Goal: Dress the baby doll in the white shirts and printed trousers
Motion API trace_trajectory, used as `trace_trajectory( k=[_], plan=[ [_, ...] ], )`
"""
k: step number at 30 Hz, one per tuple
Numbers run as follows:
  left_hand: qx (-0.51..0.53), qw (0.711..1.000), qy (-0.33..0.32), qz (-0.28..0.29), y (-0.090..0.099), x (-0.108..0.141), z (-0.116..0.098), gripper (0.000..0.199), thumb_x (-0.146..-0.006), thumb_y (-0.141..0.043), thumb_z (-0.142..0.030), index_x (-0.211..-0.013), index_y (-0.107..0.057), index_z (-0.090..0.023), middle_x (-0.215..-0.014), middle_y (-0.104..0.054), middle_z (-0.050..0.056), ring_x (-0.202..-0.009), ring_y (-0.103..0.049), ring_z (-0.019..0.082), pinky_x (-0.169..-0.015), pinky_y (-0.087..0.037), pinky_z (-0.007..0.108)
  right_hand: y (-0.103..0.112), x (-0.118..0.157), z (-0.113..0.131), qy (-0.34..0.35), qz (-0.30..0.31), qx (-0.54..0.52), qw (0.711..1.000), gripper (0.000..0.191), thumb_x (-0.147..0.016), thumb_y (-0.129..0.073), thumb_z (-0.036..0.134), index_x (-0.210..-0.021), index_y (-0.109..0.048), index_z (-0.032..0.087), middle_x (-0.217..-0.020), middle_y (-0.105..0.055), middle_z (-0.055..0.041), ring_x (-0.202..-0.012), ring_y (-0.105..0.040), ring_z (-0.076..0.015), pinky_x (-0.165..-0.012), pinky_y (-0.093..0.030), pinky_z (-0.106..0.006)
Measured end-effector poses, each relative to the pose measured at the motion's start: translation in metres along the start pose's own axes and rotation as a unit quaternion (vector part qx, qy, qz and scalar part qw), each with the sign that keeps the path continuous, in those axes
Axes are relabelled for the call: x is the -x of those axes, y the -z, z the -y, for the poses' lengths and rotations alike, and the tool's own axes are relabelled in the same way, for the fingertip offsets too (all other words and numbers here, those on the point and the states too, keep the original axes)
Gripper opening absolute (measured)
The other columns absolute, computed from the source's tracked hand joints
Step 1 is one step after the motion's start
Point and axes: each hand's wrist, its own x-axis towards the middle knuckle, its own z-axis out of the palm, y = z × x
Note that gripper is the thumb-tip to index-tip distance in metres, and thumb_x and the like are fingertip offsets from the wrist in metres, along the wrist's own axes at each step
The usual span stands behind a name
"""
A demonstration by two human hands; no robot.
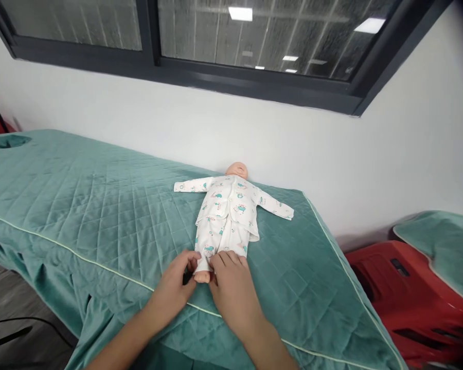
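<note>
A baby doll lies on its back on a green quilted bed cover, head toward the wall and feet toward me. It wears a white printed buttoned top with both sleeves spread out, and matching trousers. One bare foot pokes out of the trouser cuff between my hands. My left hand pinches the left edge of that cuff with curled fingers. On the cuff's other side, my right hand grips the fabric and covers the doll's other lower leg.
Behind the bed runs a white wall with a dark-framed window above. A red plastic stool with green cloth stands at the right. The cover has a round hole at the far left. The bed's piped front edge lies under my wrists.
</note>
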Motion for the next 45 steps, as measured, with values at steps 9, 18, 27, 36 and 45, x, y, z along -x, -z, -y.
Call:
trace_trajectory(
  k=[9,18,27,36,45],
  plan=[
    [-0.014,0.989,-0.091,-0.112,0.014,0.021,-0.015,0.009,-0.09,-0.048,-0.017,-0.088,-0.056,-0.021,-0.095,-0.055,0.002,-0.089,-0.054,0.016,-0.08,-0.042,0.029,0.015,0.019,0.008,0.011,-0.097,-0.135,0.986,0.016,-0.085,-0.055,0.006,-0.083,-0.051,0.021,-0.084,-0.058,-0.0006,-0.086,-0.054,-0.0199,-0.08,-0.04,-0.035],
    [-0.091,0.987,-0.086,-0.097,-0.001,0.031,-0.001,0.014,-0.094,-0.046,-0.02,-0.104,-0.055,-0.022,-0.107,-0.054,0.006,-0.1,-0.054,0.019,-0.085,-0.048,0.034,0.003,0.041,-0.003,0.041,-0.117,-0.19,0.974,0.021,-0.093,-0.049,0.009,-0.105,-0.057,0.024,-0.107,-0.06,-0.0039,-0.105,-0.053,-0.0204,-0.092,-0.045,-0.037],
    [-0.326,0.918,-0.215,-0.062,-0.028,0.014,-0.039,0.034,-0.083,-0.05,-0.004,-0.113,-0.057,-0.018,-0.137,-0.049,0.011,-0.136,-0.036,0.03,-0.107,-0.04,0.051,-0.018,0.067,-0.035,-0.089,-0.182,-0.222,0.954,0.032,-0.085,-0.055,0.009,-0.113,-0.053,0.024,-0.112,-0.057,-0.0065,-0.104,-0.056,-0.0222,-0.087,-0.05,-0.037],
    [-0.351,0.909,-0.205,-0.087,-0.038,-0.004,-0.039,0.014,-0.089,-0.052,-0.011,-0.097,-0.062,-0.017,-0.13,-0.058,0.011,-0.136,-0.038,0.031,-0.104,-0.042,0.053,-0.019,0.05,-0.035,-0.13,-0.157,-0.248,0.947,0.005,-0.091,-0.053,0.019,-0.087,-0.055,0.022,-0.085,-0.057,-0.0015,-0.077,-0.054,-0.0175,-0.069,-0.045,-0.029],
    [-0.227,0.938,-0.238,-0.106,-0.024,0.011,-0.043,0.018,-0.092,-0.048,-0.011,-0.104,-0.057,-0.02,-0.13,-0.056,0.008,-0.135,-0.039,0.026,-0.107,-0.043,0.049,0.007,0.064,-0.032,-0.055,-0.188,-0.277,0.941,0.012,-0.089,-0.049,0.011,-0.089,-0.052,0.022,-0.088,-0.054,-0.0004,-0.078,-0.054,-0.014,-0.069,-0.045,-0.025]
  ],
)
